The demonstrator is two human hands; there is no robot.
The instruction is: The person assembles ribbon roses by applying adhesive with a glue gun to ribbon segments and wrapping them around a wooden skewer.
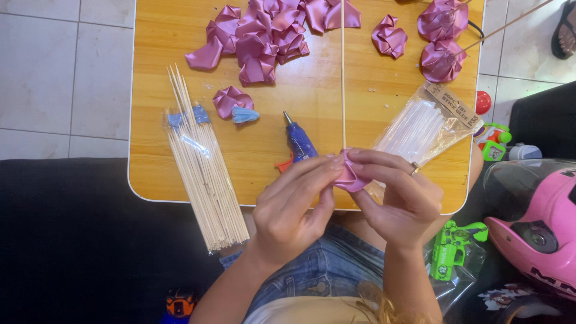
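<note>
A small wooden table point(156, 90) with a white rim carries everything, and the work goes on at the middle of its near edge. Near the table's left near corner lies a bundle of thin wooden skewers point(204, 180) in a clear wrapper with blue tape, its lower end hanging past the near edge. Just right of the skewers' far end sit a small folded pink ribbon petal point(231, 99) and a scrap of light blue ribbon point(245, 114), touching each other. Along the far edge, left of centre, is a heap of pink satin ribbon petals point(264, 33). A blue hot glue gun point(298, 143) with an orange trigger lies near the middle of the near edge, nozzle pointing away from the person.

The left hand point(291, 207) and the right hand point(402, 198), which wears a ring, meet over the near edge; both pinch a folded piece of pink ribbon point(348, 177) between thumbs and fingertips. A single long skewer point(342, 66) runs from this ribbon straight to the far edge. Right of it lies a clear bag of white glue sticks point(420, 129) near the right edge, partly under the right hand. At the far right corner are a loose ribbon rose point(389, 36) and two ribbon roses on sticks point(441, 42). Off the table to the right sits a pink helmet point(534, 222)
</note>
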